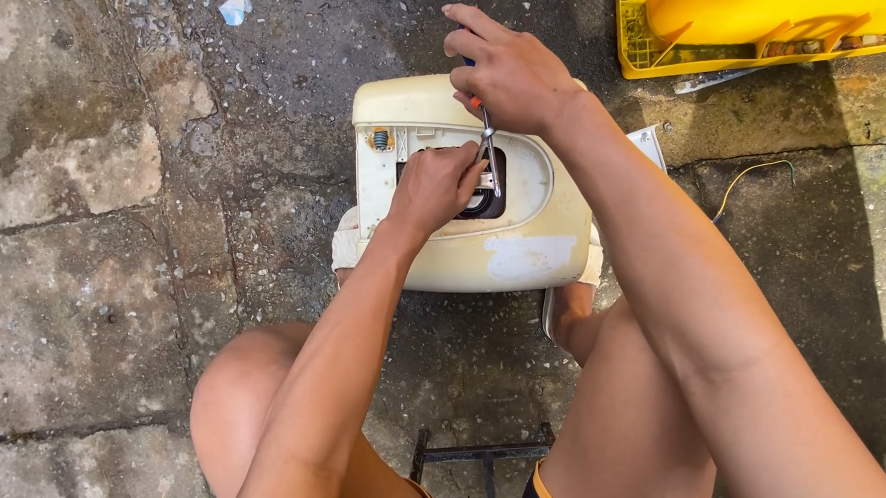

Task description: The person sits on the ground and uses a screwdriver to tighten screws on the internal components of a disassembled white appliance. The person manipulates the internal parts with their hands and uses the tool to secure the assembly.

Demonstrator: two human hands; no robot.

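Note:
A cream plastic housing (522,252) lies on the stone floor between my knees, with a dark opening (490,203) in its middle. My right hand (510,73) is closed around the handle of a screwdriver (489,146), whose metal shaft points down into that opening. My left hand (434,184) rests on the housing at the opening's left edge, fingers pinched next to the shaft's tip. What the fingertips pinch is hidden. A small spring (380,139) sits near the housing's top left corner.
A yellow plastic crate (639,48) with a yellow moulded part inside stands at the top right. A thin yellow wire (750,178) lies on the floor to the right. A black metal stool frame (479,455) shows under me. A paper scrap (234,9) lies far left.

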